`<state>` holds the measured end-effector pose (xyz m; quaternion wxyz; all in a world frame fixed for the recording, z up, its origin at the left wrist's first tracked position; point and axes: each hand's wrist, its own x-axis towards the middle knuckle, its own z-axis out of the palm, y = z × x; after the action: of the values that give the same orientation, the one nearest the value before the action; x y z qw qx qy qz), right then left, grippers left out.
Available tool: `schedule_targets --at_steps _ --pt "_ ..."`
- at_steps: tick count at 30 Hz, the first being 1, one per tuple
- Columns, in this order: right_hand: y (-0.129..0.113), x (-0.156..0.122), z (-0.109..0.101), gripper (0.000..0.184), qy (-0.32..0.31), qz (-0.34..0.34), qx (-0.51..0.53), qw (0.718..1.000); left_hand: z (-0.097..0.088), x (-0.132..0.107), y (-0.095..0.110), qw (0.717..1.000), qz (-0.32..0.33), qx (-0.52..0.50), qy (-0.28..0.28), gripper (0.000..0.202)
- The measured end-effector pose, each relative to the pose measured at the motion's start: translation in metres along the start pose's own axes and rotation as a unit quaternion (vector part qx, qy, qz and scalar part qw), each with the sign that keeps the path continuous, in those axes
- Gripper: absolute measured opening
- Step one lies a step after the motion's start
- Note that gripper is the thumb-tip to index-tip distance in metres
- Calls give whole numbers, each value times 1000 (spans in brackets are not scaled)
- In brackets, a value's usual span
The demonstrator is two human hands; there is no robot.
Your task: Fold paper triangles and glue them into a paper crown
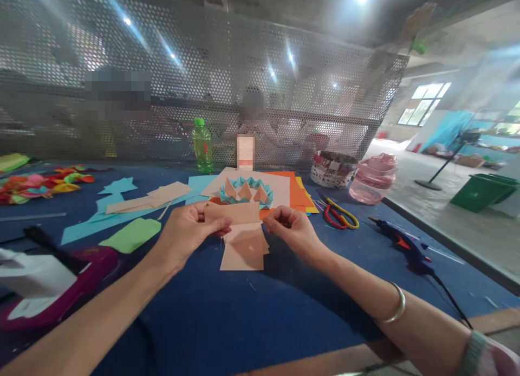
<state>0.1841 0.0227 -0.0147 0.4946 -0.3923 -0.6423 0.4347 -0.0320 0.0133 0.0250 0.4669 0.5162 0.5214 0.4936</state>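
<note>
A peach-coloured sheet of paper (239,212) is pinched between the thumb and fingers of my left hand (199,224). Close to the sheet's right edge is my right hand (294,227), its fingers curled and pressed together; whether they touch the paper or hold something small I cannot tell. Below the sheet, more peach paper pieces (244,257) lie stacked on the blue table. Just behind it sits a ring of folded blue paper points (267,196), with several folded peach points (245,192) along its near part.
Scissors (341,216) with red and yellow handles and a blue glue gun (406,246) lie to the right. A pink jug (374,178), a basket (333,170) and a green bottle (202,148) stand behind. Cut paper (132,235) and a purple-and-white object (52,284) are left.
</note>
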Motion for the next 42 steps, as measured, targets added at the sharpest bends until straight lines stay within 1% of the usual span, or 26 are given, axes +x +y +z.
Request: schedule_targets --at_steps 2,3,6,10,12,16,21,25,31,33,36,39,42 --pt "1 1 -1 36 15 -3 5 1000 -3 2 -1 1000 2 1 4 43" --pt "1 1 -1 35 9 -1 12 1000 -4 1 -1 1000 4 4 -2 42" --pt "-1 -3 5 37 -38 19 21 999 2 -4 -4 999 7 19 -36 38" --pt "-4 -12 13 38 -102 60 12 993 15 -16 -7 996 -6 34 -77 39" --pt "-3 -14 14 38 -118 62 8 991 18 -18 -8 995 -9 35 -93 38" --pt "1 -14 14 43 -112 49 -14 992 16 -18 -11 992 -21 26 -118 37" --pt "1 -14 13 40 -95 53 -43 993 14 -17 -11 989 -52 -8 -135 40" --pt "-1 -15 12 40 -83 53 -76 992 13 -14 -11 989 -52 10 -136 43" --pt "1 -14 10 42 -100 58 -105 988 11 -10 -7 988 -52 31 -140 45" --pt "1 -13 10 42 -95 58 -113 987 9 -9 -5 988 -56 43 -136 45" --pt "-2 -13 10 39 -77 47 -128 988 6 -8 -4 988 -71 58 -124 46" --pt "-4 -12 9 39 -71 38 -145 986 2 -5 -4 987 -77 64 -126 43" --pt "-3 -8 5 39 -69 29 -147 986 -3 1 -6 989 -61 74 -116 41"
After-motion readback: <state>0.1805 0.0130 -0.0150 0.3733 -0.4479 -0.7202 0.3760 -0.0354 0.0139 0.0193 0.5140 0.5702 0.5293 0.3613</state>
